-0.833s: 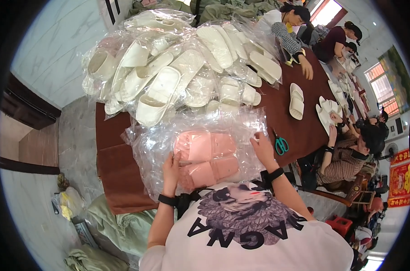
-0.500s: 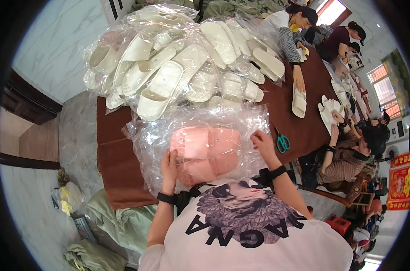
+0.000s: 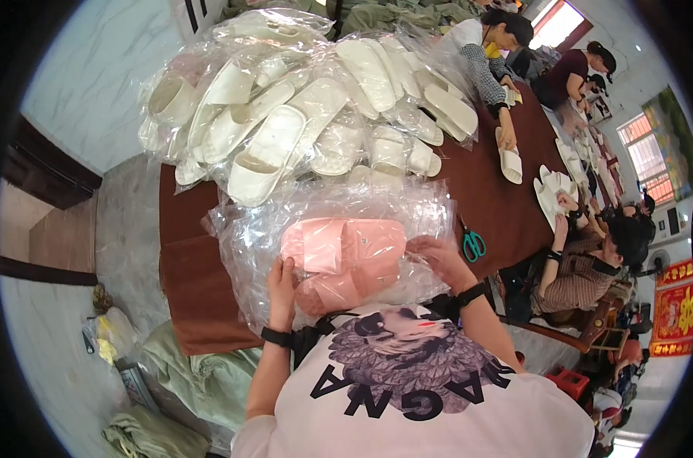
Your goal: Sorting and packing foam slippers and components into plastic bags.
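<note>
Head: pink slippers (image 3: 359,252) between left grip (image 3: 281,286) and right grip (image 3: 445,262)

Pink slippers (image 3: 371,238), one pair, seen right way up, laid side by side just toward 6 o'clock of view centre. Broad pink bands set at 9 o'clock end, heels pointed to 3 o'clock. One slipper placed on 12 o'clock side, the other on 6 o'clock side, nearly parallel. A small pale spot is seen on each footbed. Clear plastic (image 3: 427,208) is spread around the pair, crumpled, glare-streaked, extended furthest toward 10 and 2 o'clock. Layering can't be told.
</note>
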A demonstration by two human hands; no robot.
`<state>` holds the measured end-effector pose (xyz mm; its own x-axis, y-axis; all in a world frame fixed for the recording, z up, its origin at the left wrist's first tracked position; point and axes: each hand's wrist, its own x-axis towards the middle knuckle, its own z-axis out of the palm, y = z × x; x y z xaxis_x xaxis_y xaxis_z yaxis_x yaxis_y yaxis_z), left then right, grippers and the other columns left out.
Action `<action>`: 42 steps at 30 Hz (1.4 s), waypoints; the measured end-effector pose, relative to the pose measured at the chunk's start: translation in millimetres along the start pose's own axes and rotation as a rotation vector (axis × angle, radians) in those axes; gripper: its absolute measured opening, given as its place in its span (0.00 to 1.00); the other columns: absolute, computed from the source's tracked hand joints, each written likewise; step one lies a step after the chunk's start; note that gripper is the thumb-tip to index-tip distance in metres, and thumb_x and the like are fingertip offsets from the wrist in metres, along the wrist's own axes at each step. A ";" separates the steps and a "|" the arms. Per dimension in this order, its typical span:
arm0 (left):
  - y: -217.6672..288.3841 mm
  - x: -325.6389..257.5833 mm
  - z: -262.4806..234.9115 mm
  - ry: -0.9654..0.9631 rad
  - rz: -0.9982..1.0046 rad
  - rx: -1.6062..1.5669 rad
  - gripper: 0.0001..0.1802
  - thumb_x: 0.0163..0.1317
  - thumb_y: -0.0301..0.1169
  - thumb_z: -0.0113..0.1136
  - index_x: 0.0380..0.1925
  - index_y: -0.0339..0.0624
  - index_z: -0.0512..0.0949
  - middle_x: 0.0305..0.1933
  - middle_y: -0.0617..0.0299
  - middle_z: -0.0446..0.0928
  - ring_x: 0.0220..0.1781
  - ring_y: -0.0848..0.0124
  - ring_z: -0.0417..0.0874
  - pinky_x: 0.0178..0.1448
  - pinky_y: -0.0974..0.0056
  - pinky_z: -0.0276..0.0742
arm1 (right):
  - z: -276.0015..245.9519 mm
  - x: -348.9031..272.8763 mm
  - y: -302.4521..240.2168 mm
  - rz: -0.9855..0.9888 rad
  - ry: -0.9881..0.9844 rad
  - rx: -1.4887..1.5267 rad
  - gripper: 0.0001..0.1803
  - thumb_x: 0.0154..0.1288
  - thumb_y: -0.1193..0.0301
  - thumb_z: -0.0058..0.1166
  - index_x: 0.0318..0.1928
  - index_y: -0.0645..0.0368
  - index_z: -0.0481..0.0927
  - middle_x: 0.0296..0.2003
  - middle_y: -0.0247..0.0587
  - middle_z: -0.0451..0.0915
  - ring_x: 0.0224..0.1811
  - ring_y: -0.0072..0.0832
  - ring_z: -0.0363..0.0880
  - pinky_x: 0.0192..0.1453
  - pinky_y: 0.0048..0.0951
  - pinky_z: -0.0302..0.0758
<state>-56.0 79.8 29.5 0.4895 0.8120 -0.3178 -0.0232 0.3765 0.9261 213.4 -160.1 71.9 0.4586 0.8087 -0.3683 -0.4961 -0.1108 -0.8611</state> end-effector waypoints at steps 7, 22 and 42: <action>-5.5 -0.7 -9.1 -0.044 -0.072 -0.032 0.09 0.71 0.36 0.53 0.40 0.44 0.77 0.30 0.77 0.69 0.29 0.86 0.65 0.30 0.76 0.59 | 39.7 3.7 -6.5 0.157 -0.110 -0.359 0.34 0.63 0.67 0.61 0.67 0.62 0.65 0.61 0.37 0.72 0.62 0.25 0.70 0.63 0.31 0.69; -2.7 1.9 -0.3 -0.073 0.050 0.125 0.14 0.72 0.37 0.51 0.41 0.36 0.78 0.32 0.72 0.74 0.32 0.82 0.68 0.34 0.74 0.65 | 30.3 7.4 23.4 0.225 -0.170 -0.429 0.23 0.68 0.65 0.56 0.60 0.62 0.74 0.53 0.36 0.78 0.53 0.24 0.75 0.59 0.27 0.71; 13.0 7.1 -4.3 -0.053 -0.071 0.039 0.15 0.73 0.37 0.48 0.49 0.39 0.76 0.39 0.59 0.83 0.33 0.76 0.83 0.31 0.72 0.76 | 31.1 12.6 31.5 -0.073 -0.042 -0.689 0.16 0.65 0.67 0.61 0.50 0.62 0.79 0.44 0.35 0.83 0.47 0.22 0.78 0.52 0.27 0.75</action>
<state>-56.6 92.4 38.4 0.5339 0.7590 -0.3727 0.0467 0.4137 0.9092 180.7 -135.4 51.0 0.4374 0.8482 -0.2986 0.1227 -0.3853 -0.9146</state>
